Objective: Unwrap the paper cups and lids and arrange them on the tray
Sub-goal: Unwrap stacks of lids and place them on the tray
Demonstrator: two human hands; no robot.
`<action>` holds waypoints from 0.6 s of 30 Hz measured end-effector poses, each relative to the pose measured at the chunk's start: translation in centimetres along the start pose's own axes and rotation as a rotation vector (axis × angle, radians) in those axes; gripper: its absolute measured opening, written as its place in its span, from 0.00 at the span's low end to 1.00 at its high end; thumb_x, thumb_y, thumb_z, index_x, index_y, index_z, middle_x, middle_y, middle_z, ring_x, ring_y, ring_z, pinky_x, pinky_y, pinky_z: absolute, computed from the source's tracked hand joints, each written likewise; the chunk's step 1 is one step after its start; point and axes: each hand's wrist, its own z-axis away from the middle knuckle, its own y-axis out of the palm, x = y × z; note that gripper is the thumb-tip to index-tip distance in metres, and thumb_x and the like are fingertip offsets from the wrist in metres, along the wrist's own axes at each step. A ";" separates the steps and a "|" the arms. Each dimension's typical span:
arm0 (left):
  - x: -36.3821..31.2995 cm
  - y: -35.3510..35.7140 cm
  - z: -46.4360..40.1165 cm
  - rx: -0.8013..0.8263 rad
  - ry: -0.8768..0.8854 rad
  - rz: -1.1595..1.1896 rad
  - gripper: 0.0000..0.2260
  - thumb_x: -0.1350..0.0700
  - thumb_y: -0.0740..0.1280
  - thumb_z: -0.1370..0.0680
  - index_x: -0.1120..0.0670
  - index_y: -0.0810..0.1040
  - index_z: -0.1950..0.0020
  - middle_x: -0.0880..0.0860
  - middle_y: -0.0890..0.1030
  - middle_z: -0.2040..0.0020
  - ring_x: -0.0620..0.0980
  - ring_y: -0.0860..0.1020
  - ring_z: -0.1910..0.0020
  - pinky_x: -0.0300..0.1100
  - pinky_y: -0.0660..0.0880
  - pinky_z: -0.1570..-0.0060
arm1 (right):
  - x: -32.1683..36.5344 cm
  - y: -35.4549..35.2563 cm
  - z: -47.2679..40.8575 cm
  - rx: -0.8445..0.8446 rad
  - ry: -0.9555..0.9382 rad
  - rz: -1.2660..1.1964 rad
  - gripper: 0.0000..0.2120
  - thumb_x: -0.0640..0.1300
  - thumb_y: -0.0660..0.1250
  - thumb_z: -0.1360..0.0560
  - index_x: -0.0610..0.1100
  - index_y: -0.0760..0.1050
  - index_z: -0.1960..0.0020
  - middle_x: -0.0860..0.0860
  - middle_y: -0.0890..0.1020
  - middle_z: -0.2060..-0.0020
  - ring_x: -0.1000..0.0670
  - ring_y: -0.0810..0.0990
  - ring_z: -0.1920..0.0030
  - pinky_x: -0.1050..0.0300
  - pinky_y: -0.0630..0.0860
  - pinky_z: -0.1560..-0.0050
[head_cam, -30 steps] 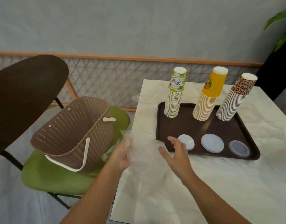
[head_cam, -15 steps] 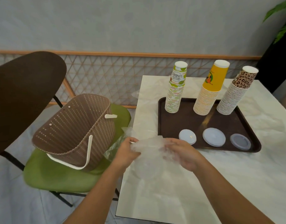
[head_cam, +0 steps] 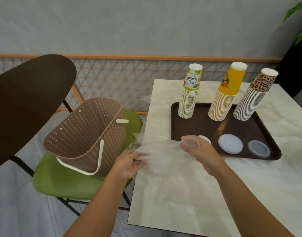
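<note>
Both hands held a clear plastic wrapper point(head_cam: 163, 151) over the table's point(head_cam: 181, 194) left edge: the left hand point(head_cam: 129, 163) pinched its left end, and the right hand point(head_cam: 198, 149) had fingers curled into its right end, just before the tray's point(head_cam: 174, 120) near-left corner. On the tray, three unwrapped cup stacks stood along the far edge: lime-print point(head_cam: 189, 98), yellow point(head_cam: 225, 98), leopard-print point(head_cam: 254, 98). Three lid piles, white point(head_cam: 205, 139), pale blue point(head_cam: 230, 145) and clear point(head_cam: 258, 148), lay along its near edge. Arranging looked done; only loose wrapping seemed left to clear, perhaps into the basket point(head_cam: 88, 134) on the green chair point(head_cam: 61, 182).
</note>
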 end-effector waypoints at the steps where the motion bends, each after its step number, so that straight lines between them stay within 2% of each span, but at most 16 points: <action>1: 0.2 0.1 -0.1 0.007 -0.031 0.081 0.07 0.69 0.57 0.20 0.63 0.73 0.54 0.59 0.81 0.61 0.54 0.81 0.65 0.42 0.80 0.71 | -0.2 0.1 0.2 0.003 -0.060 0.243 0.10 0.47 0.71 0.27 0.48 0.78 0.46 0.51 0.81 0.50 0.52 0.79 0.51 0.68 0.74 0.61; 3: 0.9 0.1 -0.6 -0.016 -0.082 0.188 0.10 0.67 0.55 0.19 0.63 0.72 0.59 0.59 0.80 0.65 0.54 0.79 0.64 0.42 0.78 0.70 | -0.7 0.3 0.4 0.026 -0.076 0.573 0.08 0.47 0.71 0.26 0.44 0.78 0.51 0.46 0.78 0.59 0.47 0.77 0.61 0.65 0.68 0.68; 4: 1.1 0.1 -0.8 -0.033 -0.091 0.216 0.12 0.65 0.55 0.19 0.62 0.71 0.61 0.58 0.78 0.67 0.52 0.79 0.67 0.41 0.77 0.71 | -1.2 0.4 0.3 0.032 -0.040 0.639 0.09 0.46 0.70 0.26 0.40 0.77 0.55 0.41 0.74 0.62 0.44 0.73 0.64 0.62 0.64 0.69; 5: 1.4 0.1 -0.9 -0.049 -0.091 0.228 0.13 0.63 0.55 0.18 0.61 0.71 0.62 0.56 0.76 0.71 0.48 0.77 0.74 0.39 0.75 0.75 | -1.6 0.6 0.4 0.044 0.005 0.622 0.10 0.45 0.69 0.25 0.39 0.74 0.59 0.42 0.71 0.64 0.45 0.70 0.65 0.61 0.62 0.68; 7: 1.9 -0.2 -1.1 -0.098 -0.056 0.167 0.12 0.63 0.58 0.19 0.58 0.70 0.62 0.50 0.70 0.78 0.42 0.68 0.83 0.35 0.66 0.81 | -1.9 0.7 0.5 0.049 0.139 0.300 0.10 0.44 0.66 0.24 0.41 0.73 0.62 0.48 0.73 0.63 0.51 0.71 0.63 0.61 0.66 0.61; 9: 2.4 -0.8 -1.5 -0.124 0.041 0.038 0.10 0.66 0.63 0.23 0.54 0.68 0.61 0.49 0.68 0.75 0.42 0.63 0.82 0.34 0.60 0.80 | -2.1 0.7 0.4 0.055 0.299 -0.181 0.07 0.43 0.63 0.21 0.43 0.77 0.56 0.47 0.79 0.59 0.49 0.76 0.60 0.54 0.73 0.54; 10: 2.7 -1.2 -1.8 -0.123 0.103 -0.013 0.11 0.68 0.63 0.24 0.53 0.67 0.60 0.50 0.68 0.72 0.43 0.63 0.80 0.34 0.60 0.79 | -2.3 0.7 0.4 0.067 0.364 -0.384 0.08 0.43 0.60 0.20 0.42 0.76 0.53 0.45 0.81 0.59 0.48 0.78 0.61 0.51 0.76 0.56; 12: 3.1 -1.6 -1.9 -0.089 0.193 -0.101 0.14 0.70 0.62 0.24 0.53 0.65 0.61 0.50 0.68 0.69 0.44 0.64 0.75 0.36 0.61 0.76 | -3.1 0.7 0.0 0.040 0.459 -0.690 0.09 0.41 0.56 0.18 0.41 0.72 0.55 0.44 0.82 0.63 0.46 0.83 0.64 0.49 0.80 0.64; 15: 3.8 -1.3 -1.8 -0.075 0.264 -0.215 0.15 0.71 0.59 0.23 0.54 0.65 0.65 0.51 0.65 0.67 0.46 0.62 0.70 0.38 0.59 0.69 | -4.3 1.2 -0.8 -0.060 0.541 -0.893 0.10 0.39 0.55 0.18 0.42 0.70 0.57 0.47 0.79 0.72 0.50 0.81 0.72 0.52 0.79 0.73; 17: 4.2 -1.2 -1.8 -0.147 0.315 -0.329 0.15 0.71 0.58 0.22 0.56 0.71 0.65 0.50 0.67 0.68 0.44 0.61 0.72 0.35 0.60 0.71 | -4.9 1.5 -1.0 -0.056 0.541 -0.950 0.05 0.39 0.59 0.20 0.42 0.73 0.51 0.49 0.76 0.75 0.53 0.76 0.77 0.58 0.77 0.74; 18: 4.3 -1.1 -1.7 -0.179 0.340 -0.388 0.15 0.71 0.57 0.22 0.57 0.74 0.64 0.49 0.70 0.68 0.43 0.61 0.74 0.32 0.61 0.73 | -5.2 1.5 -0.9 -0.028 0.504 -0.936 0.04 0.40 0.63 0.22 0.42 0.74 0.48 0.49 0.77 0.72 0.53 0.77 0.75 0.58 0.78 0.72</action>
